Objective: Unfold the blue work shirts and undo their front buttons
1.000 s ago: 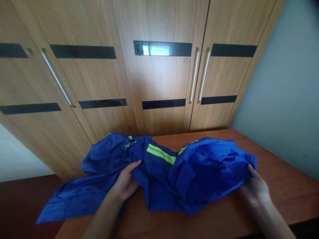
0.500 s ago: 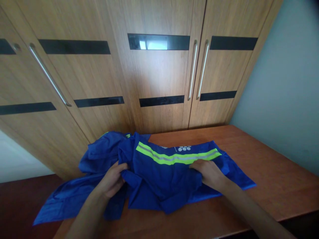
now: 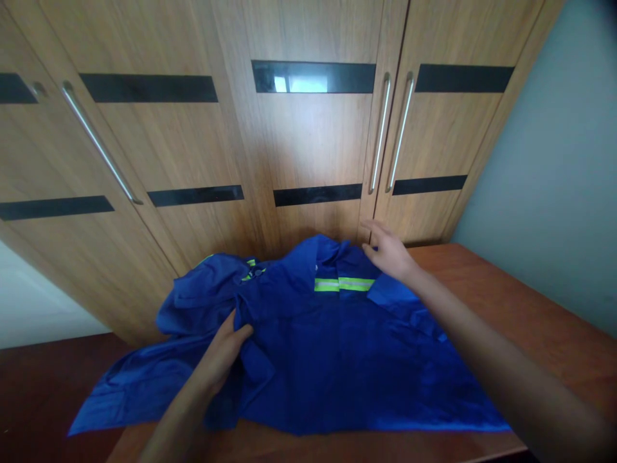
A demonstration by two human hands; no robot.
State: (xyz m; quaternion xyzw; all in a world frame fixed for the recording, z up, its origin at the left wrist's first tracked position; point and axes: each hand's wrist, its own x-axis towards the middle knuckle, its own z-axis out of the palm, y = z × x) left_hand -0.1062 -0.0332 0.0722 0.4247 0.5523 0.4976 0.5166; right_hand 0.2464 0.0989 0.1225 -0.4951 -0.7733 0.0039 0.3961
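Observation:
A blue work jacket (image 3: 332,354) with yellow-green reflective strips lies spread over a reddish-brown wooden surface. My left hand (image 3: 226,344) is closed on the jacket's left edge, thumb on top of the cloth. Over the jacket's far right part is my right hand (image 3: 389,254), its fingers apart and nothing between them. Whether its fingertips touch the cloth cannot be seen clearly. Left of the jacket, another stretch of blue cloth (image 3: 139,379) lies bunched, partly hidden behind my left forearm; whether it is a separate garment cannot be told.
The reddish-brown surface (image 3: 482,289) runs right to a pale wall (image 3: 544,180). Directly behind it stands a wooden wardrobe (image 3: 308,141) with dark panels and long metal handles (image 3: 380,132). A dark red area (image 3: 43,386) lies at the lower left.
My right hand has let go of the cloth and moved up and away from me. The jacket's bunched part now lies spread out toward me, covering most of the long reflective strip.

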